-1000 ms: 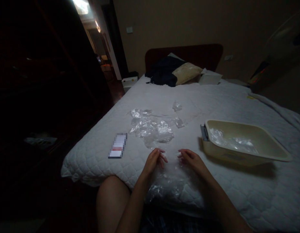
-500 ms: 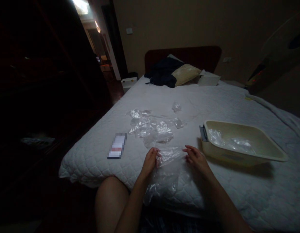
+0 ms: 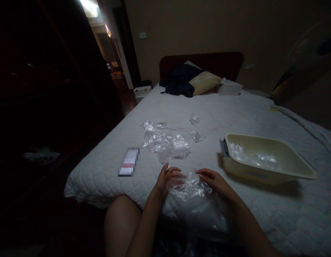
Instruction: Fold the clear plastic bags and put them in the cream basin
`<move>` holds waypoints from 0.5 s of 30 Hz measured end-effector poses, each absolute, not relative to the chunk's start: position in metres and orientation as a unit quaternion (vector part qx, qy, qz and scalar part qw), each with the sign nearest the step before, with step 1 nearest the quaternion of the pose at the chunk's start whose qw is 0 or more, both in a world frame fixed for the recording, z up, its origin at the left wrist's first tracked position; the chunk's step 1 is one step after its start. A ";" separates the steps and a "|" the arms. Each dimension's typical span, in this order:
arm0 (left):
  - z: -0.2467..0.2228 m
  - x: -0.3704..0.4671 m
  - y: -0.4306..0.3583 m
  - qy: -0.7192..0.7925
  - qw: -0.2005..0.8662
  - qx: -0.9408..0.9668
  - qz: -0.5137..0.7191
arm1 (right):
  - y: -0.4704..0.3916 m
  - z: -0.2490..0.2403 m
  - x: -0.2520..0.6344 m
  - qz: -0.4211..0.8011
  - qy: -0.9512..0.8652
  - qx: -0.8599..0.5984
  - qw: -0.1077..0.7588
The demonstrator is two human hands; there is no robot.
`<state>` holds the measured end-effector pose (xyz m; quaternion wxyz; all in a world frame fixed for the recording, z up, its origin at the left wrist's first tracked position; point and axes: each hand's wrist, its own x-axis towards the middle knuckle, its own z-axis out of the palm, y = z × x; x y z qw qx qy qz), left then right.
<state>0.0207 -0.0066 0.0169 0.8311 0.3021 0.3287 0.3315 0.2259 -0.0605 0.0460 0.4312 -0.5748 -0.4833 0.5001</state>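
A crumpled clear plastic bag (image 3: 193, 194) lies at the near edge of the bed, between my hands and hanging toward my lap. My left hand (image 3: 169, 178) is at its left side, thumb raised and fingers spread, with the film against or just behind the fingers. My right hand (image 3: 215, 182) has its fingers bent over the bag's upper right part, gripping the film; its thumb is hidden. Just beyond my hands, several flattened clear plastic bags (image 3: 167, 142) lie in a loose heap on the white quilted bedcover (image 3: 101, 167).
A cream plastic tub (image 3: 261, 175) with a grey handle stands on the right, clear plastic (image 3: 256, 157) inside it. To the left lies a phone (image 3: 129, 162), its screen blurred. Dark clothing (image 3: 181, 80), a beige pillow (image 3: 205, 82) and a white box (image 3: 230, 87) are by the headboard.
The bag's top edge was stretched between both hands; now it is bunched up and lower. My left fingers have spread, and my right hand has moved slightly left and down.
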 end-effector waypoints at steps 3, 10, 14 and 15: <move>0.016 0.024 -0.011 0.309 0.824 0.359 0.311 | -0.059 0.045 0.220 0.483 -0.552 -0.560 0.385; 0.022 0.032 -0.021 0.315 0.707 0.556 0.303 | -0.059 0.045 0.212 0.411 -0.645 -0.557 0.323; 0.024 0.034 -0.020 0.345 0.664 0.578 0.326 | -0.058 0.044 0.214 0.395 -0.654 -0.560 0.322; 0.025 0.034 -0.020 0.346 0.663 0.576 0.329 | -0.058 0.044 0.215 0.390 -0.652 -0.564 0.324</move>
